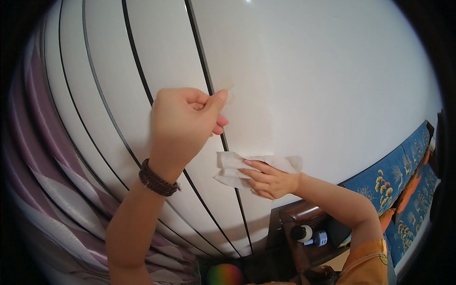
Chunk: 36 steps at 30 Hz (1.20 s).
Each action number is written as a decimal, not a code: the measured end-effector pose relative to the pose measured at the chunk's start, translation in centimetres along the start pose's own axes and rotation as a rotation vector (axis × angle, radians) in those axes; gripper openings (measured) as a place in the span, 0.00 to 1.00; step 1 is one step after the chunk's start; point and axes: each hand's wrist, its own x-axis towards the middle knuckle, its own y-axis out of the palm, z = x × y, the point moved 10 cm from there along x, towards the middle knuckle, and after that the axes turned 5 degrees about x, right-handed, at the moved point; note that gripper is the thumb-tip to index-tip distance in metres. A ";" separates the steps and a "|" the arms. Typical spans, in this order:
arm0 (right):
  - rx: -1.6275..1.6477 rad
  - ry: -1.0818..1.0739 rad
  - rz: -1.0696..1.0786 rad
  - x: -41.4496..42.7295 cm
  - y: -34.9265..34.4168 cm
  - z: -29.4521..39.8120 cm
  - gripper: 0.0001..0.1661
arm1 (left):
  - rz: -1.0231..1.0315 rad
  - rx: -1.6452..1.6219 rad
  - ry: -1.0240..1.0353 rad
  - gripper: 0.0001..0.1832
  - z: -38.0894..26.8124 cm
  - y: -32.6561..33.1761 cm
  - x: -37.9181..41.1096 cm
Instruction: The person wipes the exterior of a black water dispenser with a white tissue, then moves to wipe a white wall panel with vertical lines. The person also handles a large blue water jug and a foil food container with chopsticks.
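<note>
A white wall with panels split by dark vertical strips fills the view before me. My left hand, with a brown braided bracelet on its wrist, is raised in front of the panels. Its thumb and index finger are pinched together at what looks like a small, translucent scrap, too faint to tell clearly. Lower and to the right, my right hand presses a white tissue or cloth flat against the wall across a dark strip.
Purple and silver curtains hang at the left. At lower right stand a dark wooden cabinet holding small containers, and a seat with blue floral upholstery and orange trim. A blurred multicoloured round thing shows at the bottom.
</note>
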 end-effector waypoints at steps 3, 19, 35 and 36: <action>-0.041 -0.018 -0.020 0.1 -0.2 0.1 0.23 | 0.014 -0.025 0.030 0.18 -0.6 0.3 0.4; -0.069 -0.009 -0.009 0.1 0.4 0.2 0.23 | 0.010 -0.004 0.014 0.19 -0.4 -0.1 0.3; -0.066 0.027 -0.022 0.2 0.3 0.2 0.20 | 0.019 0.028 0.002 0.19 -0.2 -0.3 0.2; -0.075 0.022 -0.023 0.2 0.2 0.3 0.20 | 0.014 -0.001 0.026 0.19 -0.3 -0.2 0.4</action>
